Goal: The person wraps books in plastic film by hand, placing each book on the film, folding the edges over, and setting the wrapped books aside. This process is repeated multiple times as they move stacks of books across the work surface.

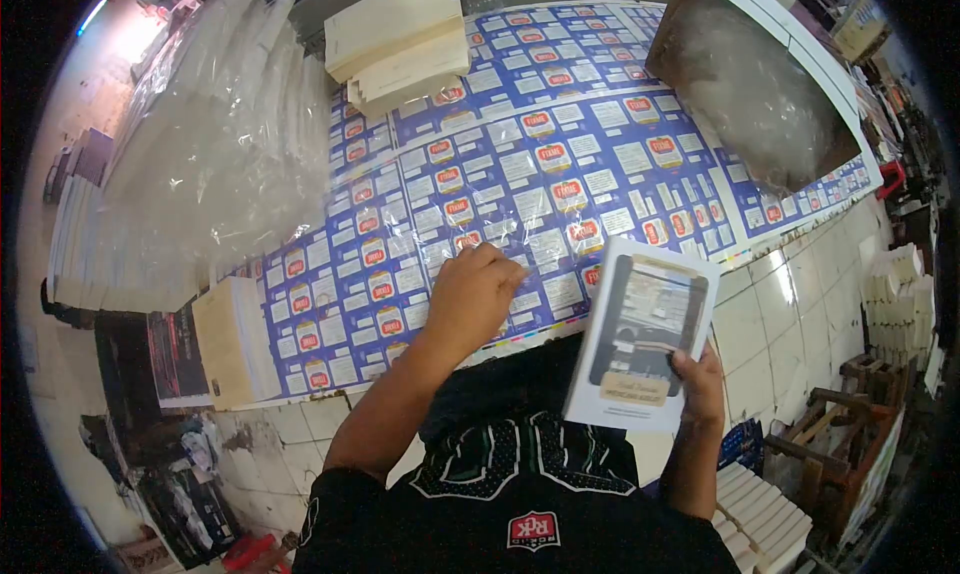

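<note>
My right hand (702, 382) grips a thick white book (642, 334) by its lower right edge, with the thumb on the front cover. The cover carries a grey picture panel and a beige label, and the book is tilted over the table's near edge. Left of the book, my left hand (478, 292) is over the blue printed sheets (405, 229) that cover the table. Its fingers are curled and drawn together; whatever is between them, if anything, cannot be made out. A glossy, clear-looking sheen shows around those fingers.
Clear plastic bags (225, 144) lie over stacked books at the left. Cream book blocks (400, 44) are piled at the back. An open box (765, 79) holding clear plastic stands at the back right. On the floor are a wooden rack (840, 424) and more book stacks (755, 519).
</note>
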The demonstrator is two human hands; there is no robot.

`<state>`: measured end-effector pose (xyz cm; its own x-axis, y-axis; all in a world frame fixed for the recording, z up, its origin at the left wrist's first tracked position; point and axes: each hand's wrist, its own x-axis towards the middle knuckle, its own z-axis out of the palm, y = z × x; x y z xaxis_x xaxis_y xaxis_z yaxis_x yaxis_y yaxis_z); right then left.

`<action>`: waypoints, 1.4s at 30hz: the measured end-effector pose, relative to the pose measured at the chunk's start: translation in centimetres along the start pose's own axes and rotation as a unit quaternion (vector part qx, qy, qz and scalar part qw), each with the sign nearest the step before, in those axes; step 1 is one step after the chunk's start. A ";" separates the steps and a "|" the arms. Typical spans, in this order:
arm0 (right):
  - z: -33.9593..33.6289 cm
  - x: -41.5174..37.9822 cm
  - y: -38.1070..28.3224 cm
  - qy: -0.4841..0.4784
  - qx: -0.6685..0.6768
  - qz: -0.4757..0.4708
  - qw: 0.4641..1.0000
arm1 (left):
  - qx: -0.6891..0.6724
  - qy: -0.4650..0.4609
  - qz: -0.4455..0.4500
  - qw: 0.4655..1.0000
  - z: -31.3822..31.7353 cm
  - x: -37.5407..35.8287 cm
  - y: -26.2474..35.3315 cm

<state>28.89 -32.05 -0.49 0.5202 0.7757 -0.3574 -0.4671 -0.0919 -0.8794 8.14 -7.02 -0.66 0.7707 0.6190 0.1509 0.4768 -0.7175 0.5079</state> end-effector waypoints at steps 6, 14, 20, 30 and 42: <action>4.2 1.2 1.4 -0.105 0.002 0.061 0.993 | -0.177 0.022 -0.098 0.979 -2.0 0.6 -0.3; 5.7 2.0 0.8 -0.113 0.004 0.079 0.990 | 0.064 0.174 0.048 0.982 -3.2 -1.8 1.2; 6.8 5.0 0.4 -0.064 0.033 0.080 0.994 | -0.299 0.053 -0.258 0.917 -3.2 -10.4 1.4; 7.3 5.8 -0.3 -0.057 0.081 0.105 0.989 | -0.700 -0.041 -0.426 0.572 -0.3 -6.6 1.5; 9.0 5.7 2.6 -0.007 0.085 0.042 0.995 | -0.626 -0.034 -0.433 0.648 -2.2 -7.6 0.4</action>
<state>24.20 -22.29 -1.98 0.4639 0.7789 -0.4220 -0.6233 -0.0515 -0.7803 1.54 -11.33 0.31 0.4801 0.5701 -0.6667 0.0592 0.7372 0.6731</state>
